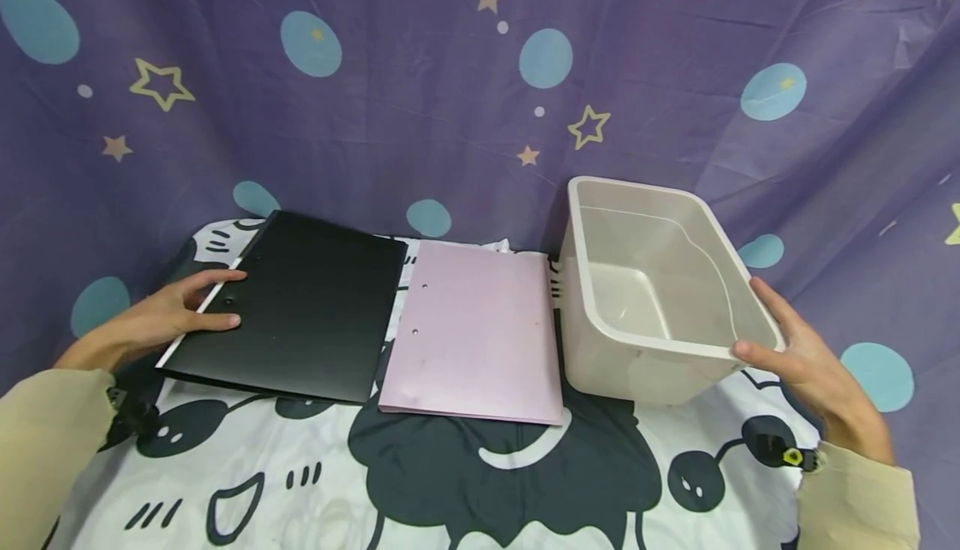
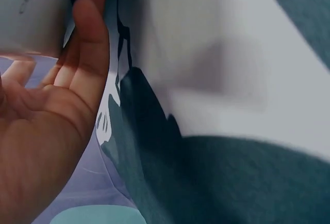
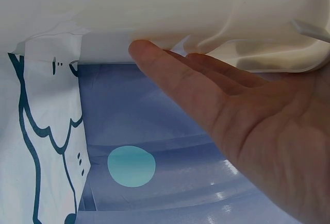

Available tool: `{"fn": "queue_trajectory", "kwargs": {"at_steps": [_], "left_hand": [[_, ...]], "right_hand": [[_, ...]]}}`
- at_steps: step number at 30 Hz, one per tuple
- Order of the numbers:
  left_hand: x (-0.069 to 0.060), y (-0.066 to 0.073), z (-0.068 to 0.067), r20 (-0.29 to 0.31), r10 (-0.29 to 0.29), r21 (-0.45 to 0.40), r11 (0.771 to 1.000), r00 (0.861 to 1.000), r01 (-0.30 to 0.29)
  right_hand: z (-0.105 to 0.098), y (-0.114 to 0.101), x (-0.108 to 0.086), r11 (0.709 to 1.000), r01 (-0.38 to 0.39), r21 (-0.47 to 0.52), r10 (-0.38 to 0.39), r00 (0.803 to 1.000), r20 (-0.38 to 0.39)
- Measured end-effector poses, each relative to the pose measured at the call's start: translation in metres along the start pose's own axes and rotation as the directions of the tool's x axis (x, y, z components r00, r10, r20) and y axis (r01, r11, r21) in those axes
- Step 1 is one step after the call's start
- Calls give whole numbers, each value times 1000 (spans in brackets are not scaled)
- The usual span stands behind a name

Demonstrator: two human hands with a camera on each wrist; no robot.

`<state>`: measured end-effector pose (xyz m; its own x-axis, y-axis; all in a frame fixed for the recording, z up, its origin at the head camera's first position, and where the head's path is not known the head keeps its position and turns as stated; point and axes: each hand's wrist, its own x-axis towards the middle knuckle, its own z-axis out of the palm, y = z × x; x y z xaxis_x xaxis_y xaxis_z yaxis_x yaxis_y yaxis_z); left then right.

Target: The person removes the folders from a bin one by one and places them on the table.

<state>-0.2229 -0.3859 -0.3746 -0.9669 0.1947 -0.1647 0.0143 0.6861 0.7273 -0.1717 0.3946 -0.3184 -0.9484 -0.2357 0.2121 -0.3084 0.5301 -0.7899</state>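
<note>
A black ring binder (image 1: 307,308) with a white spine lies at the left of the cloth. My left hand (image 1: 168,317) grips it at the spine, thumb and a finger reaching over the cover. In the left wrist view, fingers of the left hand (image 2: 51,116) lie about the white spine (image 2: 33,18), which bears printed letters. On the right stands an off-white plastic bin (image 1: 600,367). My right hand (image 1: 813,362) touches its near right corner, thumb at the rim. The right wrist view shows straight fingers (image 3: 175,80) against the bin's outer wall (image 3: 103,7).
Between binder and bin lies a pink binder (image 1: 476,333), apart from both hands. Everything rests on a black-and-white cartoon cloth (image 1: 300,483). A purple curtain (image 1: 427,100) with stars and blue spots hangs behind and beside it.
</note>
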Motion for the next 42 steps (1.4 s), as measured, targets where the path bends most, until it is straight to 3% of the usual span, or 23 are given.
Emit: {"fn": "queue_trajectory", "kwargs": {"at_steps": [6,15,27,33,42], "left_hand": [[-3,-2,1,-15,-8,0,1000,1000,8],[-3,-6,1,-23,-17,7,1000,1000,17],[-3,-11,5,-24,-24,-2,1000,999,24],[-5,-11,6,-36,-31,41,999,999,32],[-7,-10,7,-63,-63,132,989,996,71]], "right_hand": [[0,2,1,999,22,36,-23,1000,12],[0,2,0,999,22,-46,-22,1000,0],[-1,1,1,999,5,-43,-5,1000,2],[-1,-1,0,999,-26,-43,26,1000,-15],[-1,1,-1,999,0,-47,0,1000,-2]]}}
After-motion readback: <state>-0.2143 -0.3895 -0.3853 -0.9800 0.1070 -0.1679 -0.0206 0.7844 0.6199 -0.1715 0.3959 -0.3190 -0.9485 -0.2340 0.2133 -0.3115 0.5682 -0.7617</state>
